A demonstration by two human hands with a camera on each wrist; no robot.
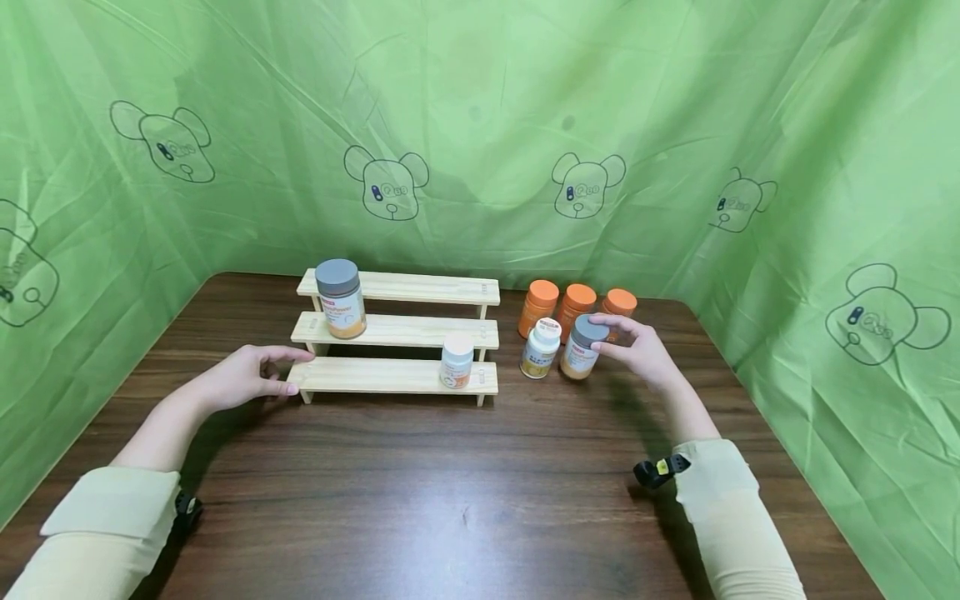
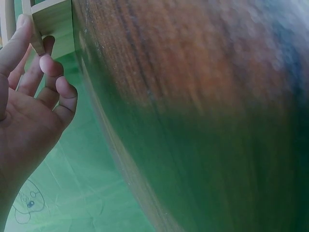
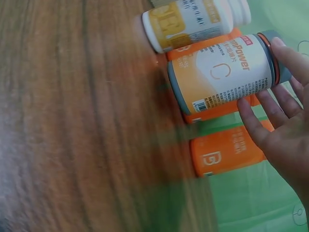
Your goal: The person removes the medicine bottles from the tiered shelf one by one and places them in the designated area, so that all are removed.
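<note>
My left hand point(image 1: 242, 380) holds the left end of the lowest step of a three-tier wooden rack point(image 1: 382, 375), thumb in front and index finger behind; the left wrist view shows part of the rack point(image 2: 53, 21) at the fingers. With thumb and fingers, my right hand point(image 1: 637, 350) grips the grey cap of a supplement bottle point(image 1: 579, 354) standing on the table. The right wrist view shows that bottle's white and orange label point(image 3: 224, 72). Close beside it stands a white bottle with a yellow label point(image 1: 540, 350).
Several orange bottles point(image 1: 538, 307) stand behind the right hand's bottle. On the rack are another grey-capped bottle point(image 1: 341, 300) at the left of the middle step and a small white bottle point(image 1: 457, 362) at the right of the lowest. A green curtain point(image 1: 480, 100) surrounds the brown table point(image 1: 420, 483).
</note>
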